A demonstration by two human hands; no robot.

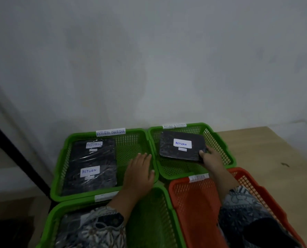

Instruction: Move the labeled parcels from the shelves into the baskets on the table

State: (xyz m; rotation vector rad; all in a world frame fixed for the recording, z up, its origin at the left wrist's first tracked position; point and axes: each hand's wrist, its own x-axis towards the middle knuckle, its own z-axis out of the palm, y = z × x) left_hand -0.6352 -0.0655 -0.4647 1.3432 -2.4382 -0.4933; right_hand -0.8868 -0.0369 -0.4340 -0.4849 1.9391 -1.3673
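Observation:
A black parcel (182, 146) with a white "RETURN" label hangs tilted inside the far right green basket (220, 140). My right hand (211, 157) grips its near right corner. My left hand (140, 171) rests flat, fingers together, on the right rim of the far left green basket (63, 169). That basket holds two black wrapped parcels: one at the back (94, 147) and one in front (90, 176), both labelled "RETURN". Both far baskets carry a "RETURN OVERDUE" tag on the back rim.
A near green basket (154, 221) and an orange basket (194, 203) stand in front on the wooden table (267, 161). My patterned sleeves cover parts of them. A dark shelf frame (15, 154) runs along the left. A grey wall stands behind.

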